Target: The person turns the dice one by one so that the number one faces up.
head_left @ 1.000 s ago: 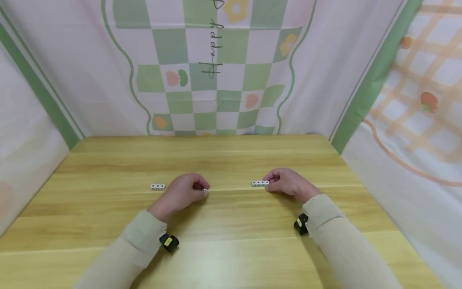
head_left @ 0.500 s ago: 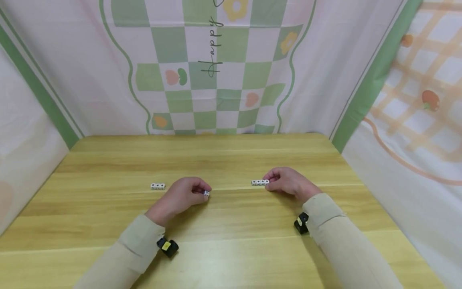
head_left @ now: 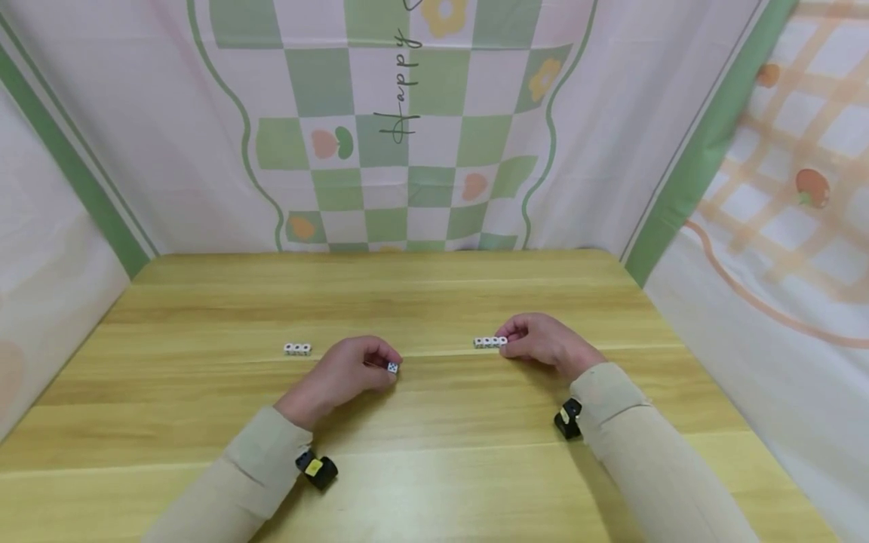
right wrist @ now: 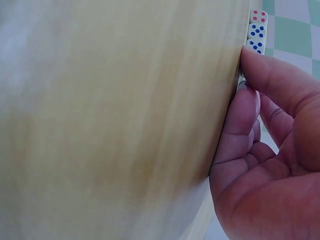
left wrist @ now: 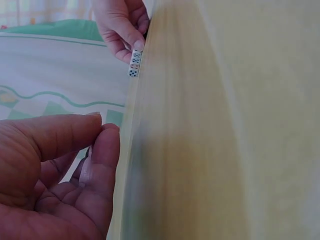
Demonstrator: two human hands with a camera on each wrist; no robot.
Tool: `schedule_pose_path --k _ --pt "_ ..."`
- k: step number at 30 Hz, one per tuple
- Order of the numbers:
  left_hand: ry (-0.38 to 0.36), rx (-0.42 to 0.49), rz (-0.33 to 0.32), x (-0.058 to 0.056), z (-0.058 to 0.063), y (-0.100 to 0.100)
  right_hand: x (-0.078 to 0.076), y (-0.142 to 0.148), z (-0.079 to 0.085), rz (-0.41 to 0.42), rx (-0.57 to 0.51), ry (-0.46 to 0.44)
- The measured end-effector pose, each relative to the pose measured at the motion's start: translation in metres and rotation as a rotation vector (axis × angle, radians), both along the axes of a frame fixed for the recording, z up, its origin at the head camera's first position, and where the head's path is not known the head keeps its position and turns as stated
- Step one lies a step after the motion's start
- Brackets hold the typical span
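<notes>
My left hand pinches a single white die between thumb and fingers, just above the table. In the left wrist view, the thumb and fingertip of the left hand hide that die. A row of several white dice lies right of centre. At its right end, my right hand pinches the end die, which the thumb and finger mostly cover in the right wrist view. Blue and red pips show on the dice beyond the thumb there. Left of my left hand sits a shorter row of three dice.
The wooden table runs back to a checked cloth hanging behind it. More cloth hangs at both sides. A small black device sits at the left cuff, and another black device at the right cuff.
My left hand has drawn slightly right and nearer with its die, and more of that die shows between the fingers. The right hand and both rows look unmoved.
</notes>
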State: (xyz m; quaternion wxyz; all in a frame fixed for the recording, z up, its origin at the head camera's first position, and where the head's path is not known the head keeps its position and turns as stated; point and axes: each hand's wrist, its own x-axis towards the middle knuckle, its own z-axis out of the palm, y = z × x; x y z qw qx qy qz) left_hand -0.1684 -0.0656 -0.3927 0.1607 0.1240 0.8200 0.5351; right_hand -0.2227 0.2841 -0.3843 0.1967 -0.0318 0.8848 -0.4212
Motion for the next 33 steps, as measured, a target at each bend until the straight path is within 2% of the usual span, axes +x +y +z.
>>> schedule_pose_path --k 13,21,33 --pt "-0.01 0.02 -0.016 0.0016 -0.0038 0.0036 0.0001 0.0023 -0.0001 -0.002 -0.002 -0.005" --pt "-0.027 0.029 0.011 0.0021 -0.0041 0.0063 -0.0007 0.0008 -0.0007 0.007 0.021 0.015" --pt "-0.065 0.097 0.024 0.0021 -0.0054 0.0041 -0.0011 0.001 -0.0008 0.008 0.005 0.011"
